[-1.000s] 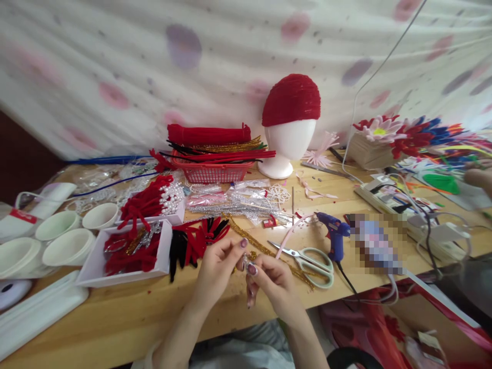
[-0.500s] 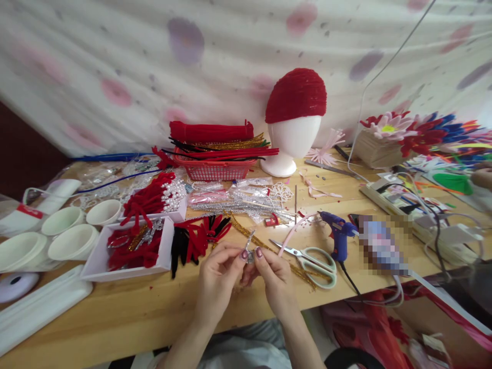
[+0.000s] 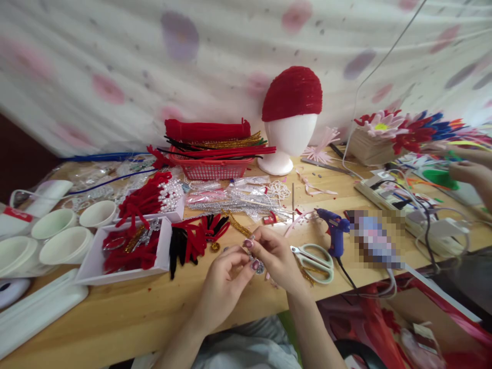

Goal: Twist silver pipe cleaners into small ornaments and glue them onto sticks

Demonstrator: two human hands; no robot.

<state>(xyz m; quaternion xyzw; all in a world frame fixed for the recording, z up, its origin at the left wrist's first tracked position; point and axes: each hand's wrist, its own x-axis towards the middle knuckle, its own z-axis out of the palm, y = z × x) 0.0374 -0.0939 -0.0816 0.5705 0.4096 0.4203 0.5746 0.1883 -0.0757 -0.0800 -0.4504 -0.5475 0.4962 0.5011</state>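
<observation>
My left hand [image 3: 228, 279] pinches a small silver tinsel pipe cleaner [image 3: 260, 268], its lower part coiled into a round shape. My right hand [image 3: 274, 256] is closed on the upper end of the same piece, thumb against forefinger, just above the left fingertips. Both hands are over the front of the wooden table. Close to the right hand lie scissors with pale green handles [image 3: 319, 269]; their blades are mostly hidden behind it. Beyond my left hand, a small gold coil [image 3: 215, 247] rests beside bent red and black fuzzy stems [image 3: 198, 238].
A blue glue gun [image 3: 336, 233] stands right of the scissors. Behind are a red basket [image 3: 217, 169] of pipe cleaners and a white foam head [image 3: 290, 136] in a red cap. A white box [image 3: 123, 277] and paper cups [image 3: 65, 246] occupy the left. Another person's hands [image 3: 467, 166] work at far right.
My right hand has shifted up and over the silver piece, whose coil now shows lower between the fingers. The gold coil has come into sight. Another person's hands have appeared more fully at right.
</observation>
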